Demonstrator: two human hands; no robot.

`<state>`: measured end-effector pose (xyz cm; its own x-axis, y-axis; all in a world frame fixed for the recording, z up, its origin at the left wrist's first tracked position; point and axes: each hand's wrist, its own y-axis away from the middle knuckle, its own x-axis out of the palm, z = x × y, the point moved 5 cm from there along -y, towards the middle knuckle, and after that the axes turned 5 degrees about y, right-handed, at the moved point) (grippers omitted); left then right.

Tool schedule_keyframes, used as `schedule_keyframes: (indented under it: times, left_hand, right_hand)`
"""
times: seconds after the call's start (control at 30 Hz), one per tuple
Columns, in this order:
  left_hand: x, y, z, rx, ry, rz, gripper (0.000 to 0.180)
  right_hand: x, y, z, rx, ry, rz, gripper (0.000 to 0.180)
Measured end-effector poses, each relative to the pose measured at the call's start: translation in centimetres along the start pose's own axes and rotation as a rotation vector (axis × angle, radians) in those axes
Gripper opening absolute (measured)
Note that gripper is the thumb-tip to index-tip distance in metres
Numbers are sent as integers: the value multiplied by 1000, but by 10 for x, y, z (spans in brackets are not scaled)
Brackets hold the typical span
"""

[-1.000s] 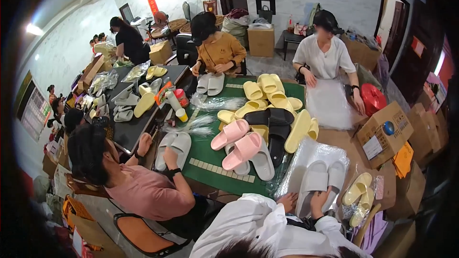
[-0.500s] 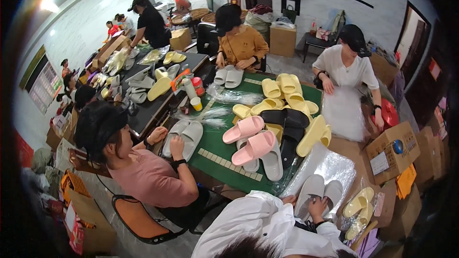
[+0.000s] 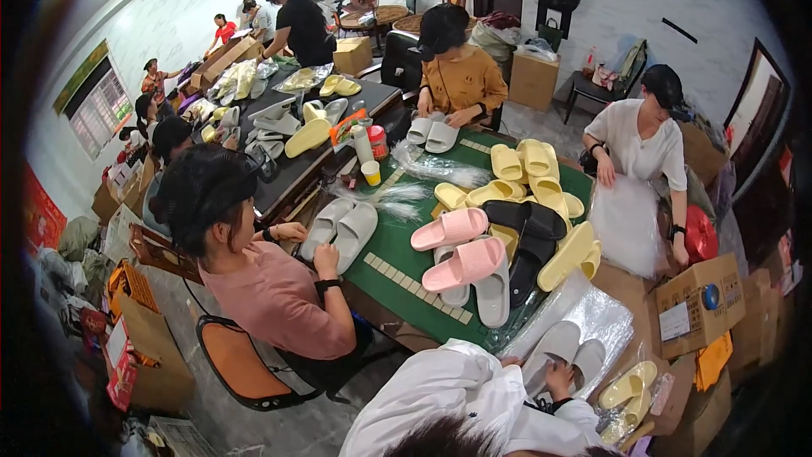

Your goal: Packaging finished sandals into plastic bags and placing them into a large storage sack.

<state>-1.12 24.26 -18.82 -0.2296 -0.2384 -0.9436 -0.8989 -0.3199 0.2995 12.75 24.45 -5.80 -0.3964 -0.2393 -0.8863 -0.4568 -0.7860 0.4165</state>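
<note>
Two white slippers (image 3: 565,354) lie side by side on a clear plastic bag (image 3: 592,317) at the near right corner of the table (image 3: 397,258), directly ahead of the person wearing the camera. The left hand (image 3: 510,362) sits at the near edge of the left slipper, mostly covered by the white sleeve (image 3: 457,389); whether its fingers are closed on anything cannot be told. The right hand (image 3: 558,377) rests between the heels of the two slippers with fingers curled, touching the slipper edge; a firm grasp cannot be confirmed. Just right of the bag, a second clear bag holds yellow slippers (image 3: 628,389) off the table edge. On the green table surface, farther away, a pair of pink slippers (image 3: 461,245) lies on top of grey slippers (image 3: 491,292), next to black slippers (image 3: 533,237) and a heap of yellow slippers (image 3: 529,173). At the left side, a seated person in a pink shirt (image 3: 271,296) handles a grey pair (image 3: 338,228). At the right side, a person in a white top (image 3: 643,144) presses on a clear bag (image 3: 626,224). A cardboard box (image 3: 698,305) stands at the right.
</note>
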Motion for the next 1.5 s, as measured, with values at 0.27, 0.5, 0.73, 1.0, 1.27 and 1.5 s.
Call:
schedule_keyframes:
  times: [0.27, 0.5, 0.73, 1.0, 1.27, 1.5]
  left_hand:
    - [4, 2, 0, 62, -122, -17, 31]
    - [-18, 15, -10, 112, -83, -108, 23]
    - [-58, 37, -8, 77, -55, -7, 26]
    - [-71, 34, -2, 9, -34, 20, 29]
    - [21, -4, 6, -96, 173, -273, 28]
    - [0, 11, 7, 38, 205, -720, 13]
  right_hand:
    - [21, -26, -24, -27, -28, 127, 66]
    - [5, -14, -7, -12, 43, 212, 71]
    - [-18, 7, 10, -87, 174, 226, 69]
    - [-18, -1, 10, -211, 285, 135, 65]
    - [-28, 9, 21, -195, 331, 160, 67]
    - [-23, 5, 19, -197, 322, 186, 68]
